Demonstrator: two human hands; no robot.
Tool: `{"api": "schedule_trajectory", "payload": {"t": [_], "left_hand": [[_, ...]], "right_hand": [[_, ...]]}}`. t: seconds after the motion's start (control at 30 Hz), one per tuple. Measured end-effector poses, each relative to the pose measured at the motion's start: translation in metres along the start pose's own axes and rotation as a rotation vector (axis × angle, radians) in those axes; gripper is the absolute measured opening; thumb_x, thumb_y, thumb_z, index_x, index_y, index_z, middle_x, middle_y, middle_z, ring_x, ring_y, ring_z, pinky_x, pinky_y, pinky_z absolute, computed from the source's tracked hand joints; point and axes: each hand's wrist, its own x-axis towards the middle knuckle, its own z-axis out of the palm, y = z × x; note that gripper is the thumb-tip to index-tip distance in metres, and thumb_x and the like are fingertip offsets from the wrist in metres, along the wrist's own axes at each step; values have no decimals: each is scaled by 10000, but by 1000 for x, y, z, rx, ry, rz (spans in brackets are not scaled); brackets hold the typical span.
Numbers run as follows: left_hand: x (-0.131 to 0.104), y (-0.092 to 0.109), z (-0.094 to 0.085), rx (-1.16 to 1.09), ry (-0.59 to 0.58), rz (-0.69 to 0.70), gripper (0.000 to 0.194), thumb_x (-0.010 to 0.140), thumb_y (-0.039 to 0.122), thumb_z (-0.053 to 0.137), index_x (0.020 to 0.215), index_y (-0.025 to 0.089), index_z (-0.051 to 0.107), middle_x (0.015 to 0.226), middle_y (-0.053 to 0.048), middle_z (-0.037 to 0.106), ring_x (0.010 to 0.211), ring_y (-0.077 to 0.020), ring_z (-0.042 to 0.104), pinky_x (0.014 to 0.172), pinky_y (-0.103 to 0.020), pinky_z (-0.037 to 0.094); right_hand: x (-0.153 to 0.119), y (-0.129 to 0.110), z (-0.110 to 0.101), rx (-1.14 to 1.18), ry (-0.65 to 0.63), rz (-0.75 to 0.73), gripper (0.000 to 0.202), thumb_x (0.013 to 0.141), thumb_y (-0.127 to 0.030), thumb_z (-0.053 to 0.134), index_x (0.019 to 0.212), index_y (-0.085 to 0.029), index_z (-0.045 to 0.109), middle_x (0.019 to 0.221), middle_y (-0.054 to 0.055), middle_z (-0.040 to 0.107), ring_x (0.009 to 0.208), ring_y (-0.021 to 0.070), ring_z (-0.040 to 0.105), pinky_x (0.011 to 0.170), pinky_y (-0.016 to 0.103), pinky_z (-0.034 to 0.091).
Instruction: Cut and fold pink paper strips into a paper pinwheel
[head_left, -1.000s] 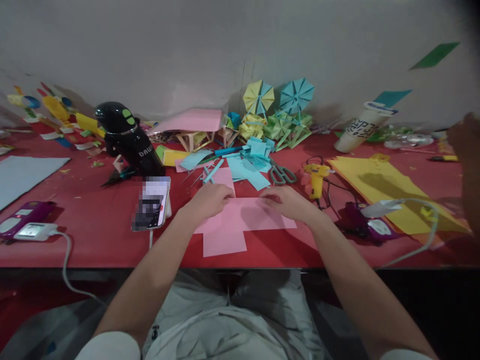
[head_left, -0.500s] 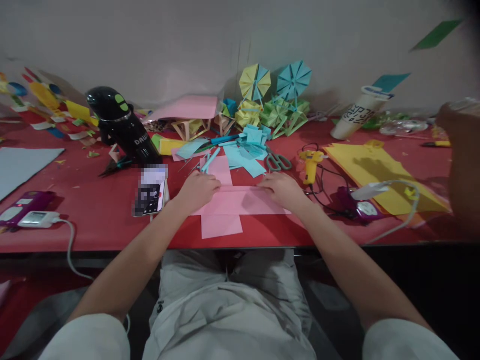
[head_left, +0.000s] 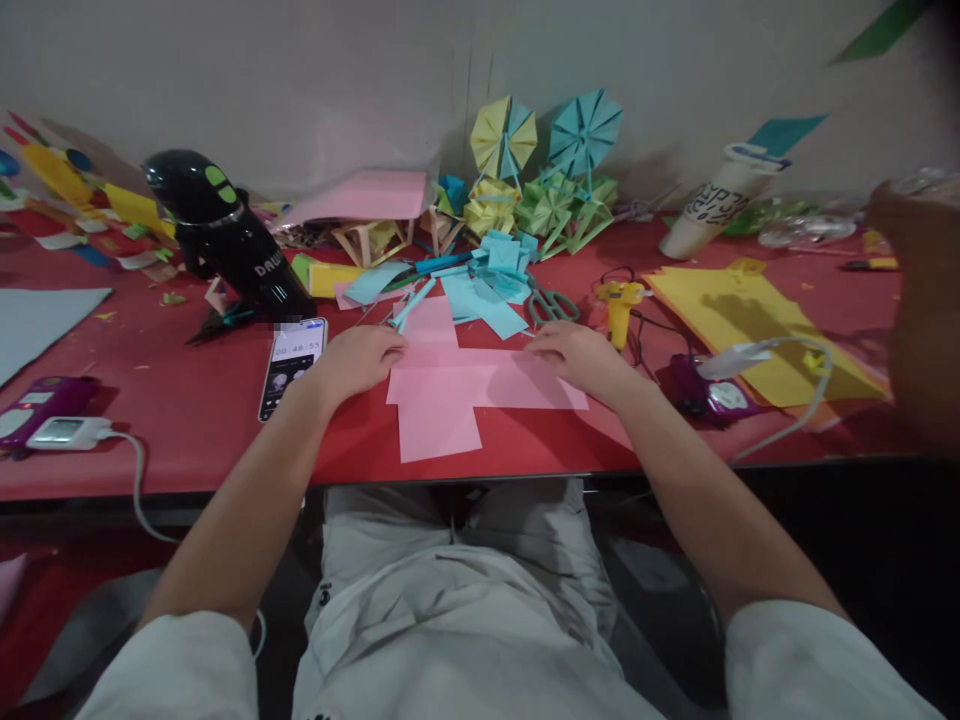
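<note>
Pink paper (head_left: 487, 380) lies on the red table in front of me, one strip running sideways across another that points toward me. My left hand (head_left: 364, 357) rests at the upper left edge of the sideways strip, fingers curled together on the paper. My right hand (head_left: 566, 358) has its bent fingers pressed on the strip's upper right edge. Just beyond the paper are a rolled blue stick (head_left: 414, 305), cut blue paper (head_left: 487, 300) and scissors (head_left: 553, 304).
A phone (head_left: 294, 366) and a black bottle (head_left: 232, 235) stand left. To the right are a yellow glue gun (head_left: 619, 310), a purple power strip (head_left: 712, 392), yellow sheets (head_left: 765, 330) and a cup (head_left: 712, 205). Folded paper models (head_left: 544, 190) stand behind.
My left hand has moved left, off the middle of the pink paper. My right hand has stayed near the right edge. The view has shifted slightly, and the phone screen now shows a timer.
</note>
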Motion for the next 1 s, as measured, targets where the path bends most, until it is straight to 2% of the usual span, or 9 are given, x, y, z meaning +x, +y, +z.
{"api": "schedule_trajectory", "payload": {"t": [0.13,0.23,0.37,0.47,0.6,0.73,0.83,1.0], "left_hand": [[-6,10,-3,109,37,-53,395,857,143,460,1188,174,672,1249,-110,651,1099,-274,607,884,-398,486],[-7,27,0,150,68,16,334,859,213,499,1135,175,682,1229,-114,650,1083,-285,606,870,-411,483],[-1,51,12,78,100,137,287,915,264,491,1119,194,680,1165,-94,689,1103,-271,613,933,-413,447],[7,62,20,41,91,156,304,923,194,462,1139,176,674,1146,-105,703,1087,-264,631,949,-408,438],[14,68,26,14,80,125,383,900,87,411,1144,214,677,1118,-81,718,1046,-244,655,861,-363,468],[13,70,33,14,99,109,353,923,109,403,1110,224,680,1082,-85,719,1008,-246,670,759,-341,483],[8,74,38,48,117,106,329,936,120,396,1100,196,671,1082,-102,712,974,-247,678,736,-339,491],[-5,87,44,36,156,86,322,946,143,383,1144,124,636,1165,-142,681,1069,-249,646,881,-357,504]], "right_hand": [[2,0,2,22,-34,1,336,884,-138,477,1015,-228,773,1045,80,698,1014,239,621,873,354,479],[5,-5,4,42,-53,-5,340,864,-121,485,1011,-232,771,1064,69,703,1027,240,622,882,354,478],[10,-11,5,56,-64,-38,346,859,-111,472,1020,-213,761,1071,73,703,1021,234,623,894,347,476],[13,-14,4,39,-62,-42,328,878,-129,464,1010,-201,755,1051,80,704,1019,232,625,887,336,477],[14,-21,7,-26,-41,-31,307,892,-158,483,1064,-194,734,1084,98,706,1018,247,630,895,356,484],[9,-36,18,-65,4,-42,417,885,-130,476,1270,-119,636,1226,158,675,1121,295,613,971,422,471],[1,-48,29,-46,14,-71,453,895,-100,440,1317,-133,603,1348,139,628,1233,281,577,1053,432,433],[-12,-56,44,-31,66,-76,452,959,-203,412,1388,-155,545,1462,118,539,1380,269,468,1177,521,289]]}}
